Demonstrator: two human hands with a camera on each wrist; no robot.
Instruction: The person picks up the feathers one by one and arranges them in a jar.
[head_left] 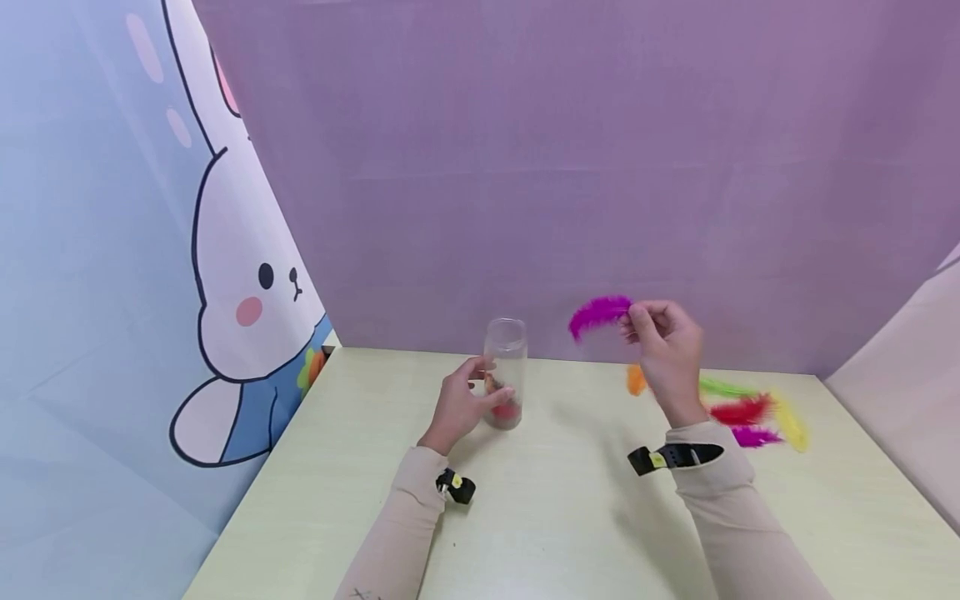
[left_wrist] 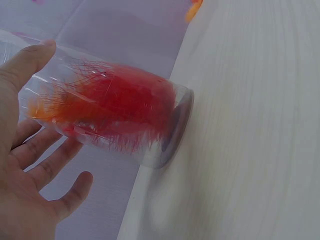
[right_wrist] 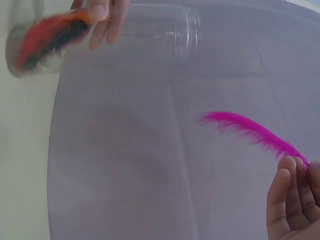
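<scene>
A clear glass jar (head_left: 507, 367) stands upright on the table with red and orange feathers (left_wrist: 117, 102) in its lower part; dark feather shows there too in the right wrist view. My left hand (head_left: 463, 406) holds the jar from its left side, thumb on one side and fingers round the other. Up and to the right of the jar's open mouth, my right hand (head_left: 667, 346) pinches a magenta feather (head_left: 600, 314) by its quill end. The feather's curved tip points left, toward the jar, and is apart from it.
Loose feathers lie on the table (head_left: 540, 517) at the right, behind and beside my right forearm: orange (head_left: 636, 380), green (head_left: 723, 387), red (head_left: 744, 410), yellow (head_left: 792, 423) and magenta (head_left: 756, 437). A purple cloth (head_left: 570, 183) hangs along the table's back edge.
</scene>
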